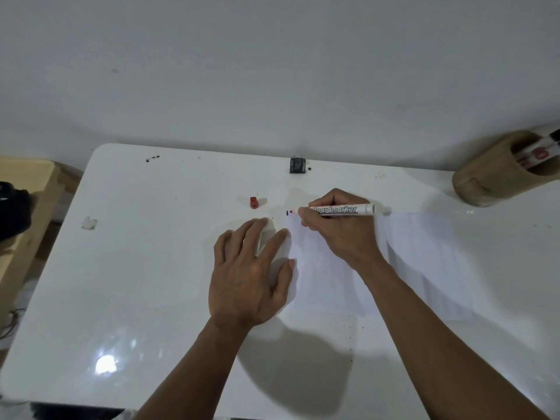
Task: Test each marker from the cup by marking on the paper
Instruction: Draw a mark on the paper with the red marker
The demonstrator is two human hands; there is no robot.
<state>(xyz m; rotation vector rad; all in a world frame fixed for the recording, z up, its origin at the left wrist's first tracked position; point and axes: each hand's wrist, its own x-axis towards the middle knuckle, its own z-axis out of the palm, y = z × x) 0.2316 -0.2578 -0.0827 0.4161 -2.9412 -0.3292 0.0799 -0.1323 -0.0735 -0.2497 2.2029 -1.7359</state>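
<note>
My right hand (336, 234) grips a white board marker (342, 209) lying almost flat, with its red tip at the top left corner of the white paper (424, 262). A short dark blue mark (287, 212) sits just left of the tip. My left hand (251, 274) lies flat, fingers spread, with its fingertips on the paper's left edge. The marker's red cap (254, 203) stands on the table beyond my left hand. A tan cup (497, 174) at the far right holds at least one more marker (539, 154).
A white glossy table (136, 283) carries everything and its back edge meets a white wall. A small black block (297, 165) sits at the back edge. A scrap of tape (89, 223) lies at the left. A wooden piece of furniture (27, 189) stands past the left edge.
</note>
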